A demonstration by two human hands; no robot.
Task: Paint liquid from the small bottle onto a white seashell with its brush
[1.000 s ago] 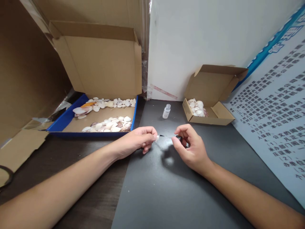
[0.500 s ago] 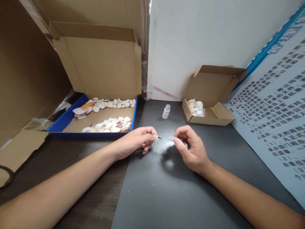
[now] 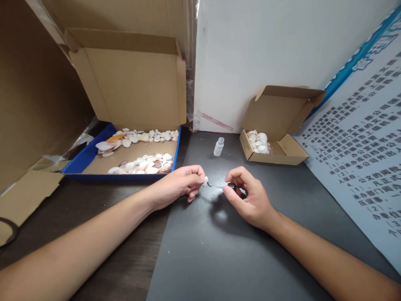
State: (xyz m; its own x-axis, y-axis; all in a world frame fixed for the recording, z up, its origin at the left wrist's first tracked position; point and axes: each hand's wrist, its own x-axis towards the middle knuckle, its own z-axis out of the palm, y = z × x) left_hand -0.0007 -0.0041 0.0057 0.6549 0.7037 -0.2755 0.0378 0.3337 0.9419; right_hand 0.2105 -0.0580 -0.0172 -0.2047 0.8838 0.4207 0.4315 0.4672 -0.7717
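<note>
Between the thumb and fingers of my left hand (image 3: 189,182) is a small white shell (image 3: 206,181), partly hidden by the fingertips. My right hand (image 3: 247,194) pinches the black end of a thin applicator brush (image 3: 216,186), whose stem points left. Its dark, bent tip is at the shell's right edge; whether it touches I cannot tell. Just beyond both hands, a small clear bottle (image 3: 218,147) with a white label stands upright without a cap.
At the left, a blue-edged cardboard box (image 3: 178,150) holds several shells in two groups. A smaller cardboard box (image 3: 275,159) with white shells stands at the back right. A printed sheet (image 3: 354,146) borders the right side. The dark grey mat (image 3: 194,259) lies under my hands.
My right hand has shifted slightly left and turned, so more of the brush's black end shows. The brush tip sits a little lower beside the shell. My left hand has barely moved.
</note>
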